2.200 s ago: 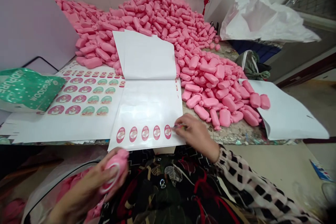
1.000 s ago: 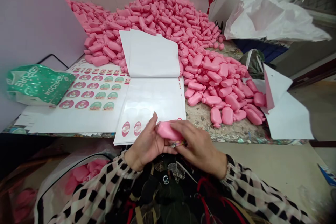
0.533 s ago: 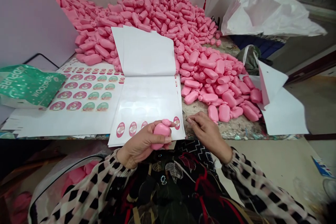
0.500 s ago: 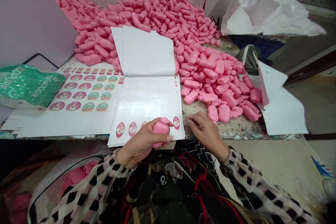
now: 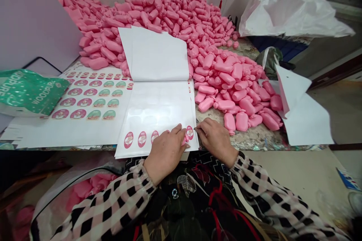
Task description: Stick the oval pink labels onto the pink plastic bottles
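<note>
My left hand (image 5: 166, 150) is turned palm down over the lower edge of the white sticker sheet (image 5: 158, 101), closed on a small pink bottle (image 5: 185, 140). Most of that bottle is hidden under the fingers. At the sheet's right edge, my right hand (image 5: 216, 139) has its fingertips pinched together beside an oval pink sticker (image 5: 189, 132). A tiny dark bit shows at those fingertips, too small to name. More oval stickers (image 5: 142, 139) lie in a row along the bottom of the sheet, partly covered by my left hand.
A large heap of pink bottles (image 5: 166, 11) covers the back of the table and spreads right. Printed label sheets (image 5: 93, 131) and a green bag (image 5: 31, 92) lie left. White paper (image 5: 307, 120) hangs over the right edge; a white plastic bag (image 5: 291, 11) stands behind.
My left hand has turned over and moved right, bringing the pink bottle down to the sheet by the last oval sticker. My right hand has shifted slightly left to the sheet's edge.
</note>
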Available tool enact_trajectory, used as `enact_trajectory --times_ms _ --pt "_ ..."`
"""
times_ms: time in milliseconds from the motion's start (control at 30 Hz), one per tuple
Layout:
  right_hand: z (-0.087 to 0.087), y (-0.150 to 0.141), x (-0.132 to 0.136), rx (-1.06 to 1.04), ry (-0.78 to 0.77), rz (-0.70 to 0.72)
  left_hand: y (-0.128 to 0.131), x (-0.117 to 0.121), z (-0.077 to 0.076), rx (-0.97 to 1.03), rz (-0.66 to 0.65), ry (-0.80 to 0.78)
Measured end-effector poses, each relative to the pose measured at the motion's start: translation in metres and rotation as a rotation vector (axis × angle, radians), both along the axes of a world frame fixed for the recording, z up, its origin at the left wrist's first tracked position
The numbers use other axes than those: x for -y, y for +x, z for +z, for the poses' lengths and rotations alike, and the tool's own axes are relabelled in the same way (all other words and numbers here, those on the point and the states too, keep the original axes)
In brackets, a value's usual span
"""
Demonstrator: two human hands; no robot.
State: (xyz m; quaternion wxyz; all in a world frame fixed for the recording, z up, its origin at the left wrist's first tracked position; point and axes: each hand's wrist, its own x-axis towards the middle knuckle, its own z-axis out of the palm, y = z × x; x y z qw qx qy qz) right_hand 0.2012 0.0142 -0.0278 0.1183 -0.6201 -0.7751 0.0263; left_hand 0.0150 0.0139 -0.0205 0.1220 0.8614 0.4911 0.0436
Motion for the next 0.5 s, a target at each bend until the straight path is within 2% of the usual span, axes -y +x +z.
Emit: enact_trajectory --times_ms 200,500 --pt "0.000 0.008 -0.006 -0.140 -0.074 0.039 0.001 -0.002 0.003 -0.026 0.000 0.012" --pt "-0.009 0.013 -0.010 -0.375 -0.202 0.004 0.002 0.000 0.005 -0.053 -0.003 0.019"
